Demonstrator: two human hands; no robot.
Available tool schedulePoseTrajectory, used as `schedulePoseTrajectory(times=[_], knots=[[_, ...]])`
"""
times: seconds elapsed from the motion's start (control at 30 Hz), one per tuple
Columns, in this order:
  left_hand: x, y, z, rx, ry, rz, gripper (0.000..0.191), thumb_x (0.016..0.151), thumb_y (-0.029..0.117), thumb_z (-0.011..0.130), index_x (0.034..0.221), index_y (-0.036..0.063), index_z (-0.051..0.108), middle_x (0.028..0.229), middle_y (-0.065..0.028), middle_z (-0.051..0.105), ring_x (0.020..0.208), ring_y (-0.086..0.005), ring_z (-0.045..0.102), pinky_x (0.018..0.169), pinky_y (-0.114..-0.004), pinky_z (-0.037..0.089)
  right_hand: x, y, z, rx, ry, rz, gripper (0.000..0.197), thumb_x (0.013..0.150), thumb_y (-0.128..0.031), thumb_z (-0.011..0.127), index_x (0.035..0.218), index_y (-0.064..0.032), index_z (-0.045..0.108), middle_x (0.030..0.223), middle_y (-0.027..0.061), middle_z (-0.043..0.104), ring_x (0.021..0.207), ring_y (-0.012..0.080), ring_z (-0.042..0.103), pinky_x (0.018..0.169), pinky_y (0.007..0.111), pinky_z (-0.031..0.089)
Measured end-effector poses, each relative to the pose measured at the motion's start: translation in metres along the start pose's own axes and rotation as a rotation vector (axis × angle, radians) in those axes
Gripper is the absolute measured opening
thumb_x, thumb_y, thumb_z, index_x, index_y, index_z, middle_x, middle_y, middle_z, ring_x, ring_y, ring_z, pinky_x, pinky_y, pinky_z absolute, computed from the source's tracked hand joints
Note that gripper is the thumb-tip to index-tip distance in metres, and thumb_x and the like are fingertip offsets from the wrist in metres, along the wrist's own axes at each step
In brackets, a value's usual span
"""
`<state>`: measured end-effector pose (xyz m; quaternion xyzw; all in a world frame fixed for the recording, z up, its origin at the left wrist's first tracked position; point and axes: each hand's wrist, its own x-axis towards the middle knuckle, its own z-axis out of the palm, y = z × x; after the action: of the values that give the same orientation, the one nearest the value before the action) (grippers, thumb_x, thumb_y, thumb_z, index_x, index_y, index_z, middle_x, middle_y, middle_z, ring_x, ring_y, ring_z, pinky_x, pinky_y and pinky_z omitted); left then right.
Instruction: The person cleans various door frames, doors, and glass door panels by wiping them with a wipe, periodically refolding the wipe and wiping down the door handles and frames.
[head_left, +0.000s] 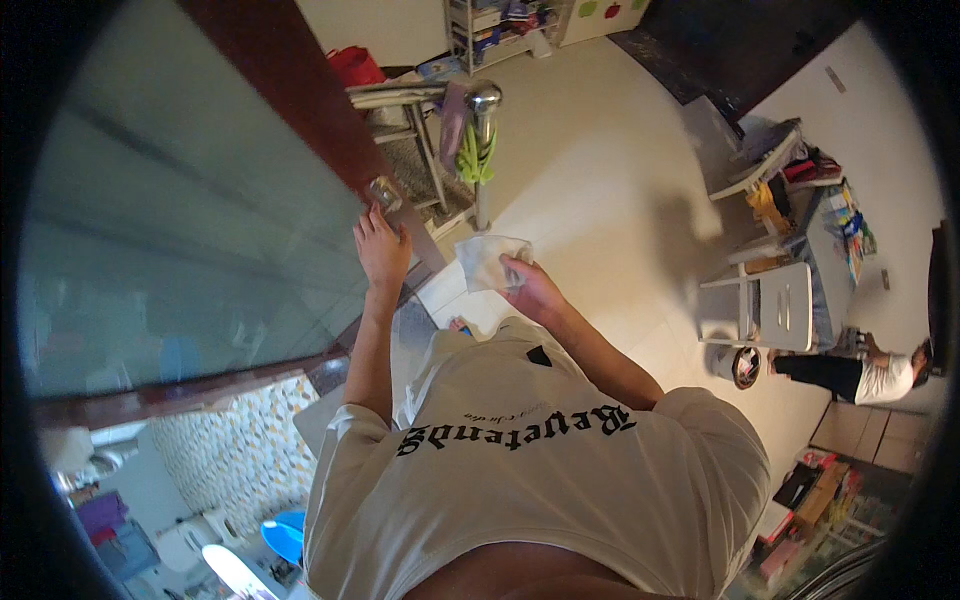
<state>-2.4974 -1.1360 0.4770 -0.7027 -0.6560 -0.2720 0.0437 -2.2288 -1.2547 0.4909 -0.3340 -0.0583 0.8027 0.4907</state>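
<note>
My left hand (381, 246) is against a dark red-framed door (300, 90) with a large frosted glass panel (187, 225). Its fingertips reach the frame just beside the metal door knob (385, 193); whether they touch the knob is hard to tell. Between the thumb and fingers of my right hand (532, 287) is a thin, whitish, see-through sheet (487, 262), perhaps a plastic bag or a wipe. That sheet hangs over the tiled floor, to the right of the door's edge.
Beyond the door edge stands a steel railing post (482, 112) with a green cloth (475, 156) tied on it. On the right are a white chair (784, 306), a cluttered table (825, 247), a bin (735, 366) and another person (862, 379). A blue basin (285, 536) is at lower left.
</note>
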Motion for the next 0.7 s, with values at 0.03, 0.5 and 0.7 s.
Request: schedulePoseTrajectory(times=[0.03,0.5,0.7], knots=[[0.005,-0.005,0.01,0.03,-0.09,0.001,0.064,0.085,0.024,0.072,0.138,-0.0034,0.049,0.123,-0.0225,0.058,0.115,-0.0418,0.054,0.101,-0.051,0.046,0.008,-0.005,0.007,-0.027,0.041,-0.038,0.042,0.1,-0.017,0.066,0.137,-0.0041,0.051,0.128,0.0106,0.067,0.113,0.0274,0.069,0.101,0.046,0.057],[0.003,0.02,0.026,-0.013,-0.088,-0.126,0.045,0.085,0.022,0.075,0.12,-0.0009,0.057,0.109,-0.0198,0.059,0.104,-0.0396,0.056,0.092,-0.05,0.048,0.177,-0.085,0.037,0.007,-0.206,-0.008,0.03,0.099,-0.018,0.063,0.128,-0.01,0.06,0.125,0.0061,0.068,0.116,0.0222,0.065,0.101,0.041,0.051],[-0.025,0.069,0.008,-0.009,-0.051,-0.411,0.047,0.088,0.035,0.076,0.113,-0.0002,0.06,0.111,-0.0218,0.061,0.119,-0.044,0.055,0.107,-0.052,0.044,0.204,-0.097,0.087,-0.244,-0.206,-0.09,0.034,0.095,-0.023,0.07,0.127,-0.0167,0.061,0.127,0.0032,0.065,0.125,0.0221,0.059,0.108,0.051,0.04]])
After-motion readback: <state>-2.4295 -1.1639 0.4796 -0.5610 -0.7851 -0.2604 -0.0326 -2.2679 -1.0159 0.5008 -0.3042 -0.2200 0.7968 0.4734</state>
